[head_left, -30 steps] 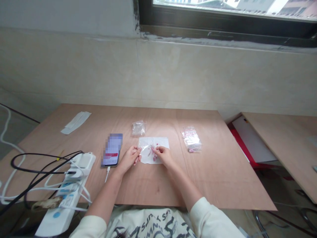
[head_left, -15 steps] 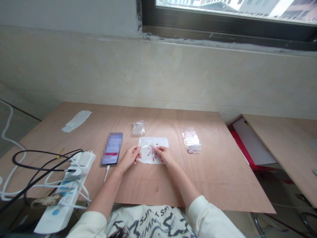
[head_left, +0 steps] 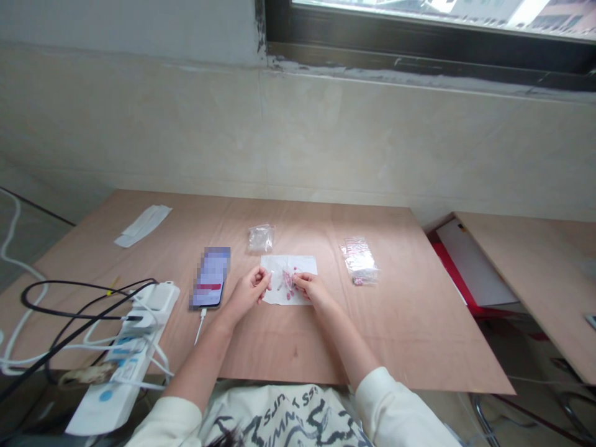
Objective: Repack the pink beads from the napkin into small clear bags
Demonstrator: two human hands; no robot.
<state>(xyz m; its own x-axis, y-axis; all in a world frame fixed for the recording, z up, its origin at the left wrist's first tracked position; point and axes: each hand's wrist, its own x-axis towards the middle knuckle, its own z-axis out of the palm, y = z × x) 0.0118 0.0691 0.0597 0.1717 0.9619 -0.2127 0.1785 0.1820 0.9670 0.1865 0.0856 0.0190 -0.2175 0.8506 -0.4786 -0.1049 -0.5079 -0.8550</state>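
Note:
Both hands are over a sheet of white paper [head_left: 305,263] on the wooden table. Several small pink and red bead-like pieces [head_left: 288,296] are scattered on it. At the paper's left edge, my left hand [head_left: 250,288] is closed in a pinch, with thumb and forefinger together. On the right side, my right hand [head_left: 311,287] also pinches, its fingertips close to the pink pieces. What either pinch holds is too small to make out. Behind the paper lies a small clear plastic bag [head_left: 261,238].
To the right is a clear bag [head_left: 361,262] with pink pieces at its bottom. A phone [head_left: 213,273] on a white cable lies left of my left hand. A power strip [head_left: 135,347] with tangled cords is at the left edge. Folded white paper [head_left: 143,226] rests farther back.
My left hand has shifted slightly to the right, over the paper's edge. The right hand stays nearly in place, still pinching. The view has tilted very slightly.

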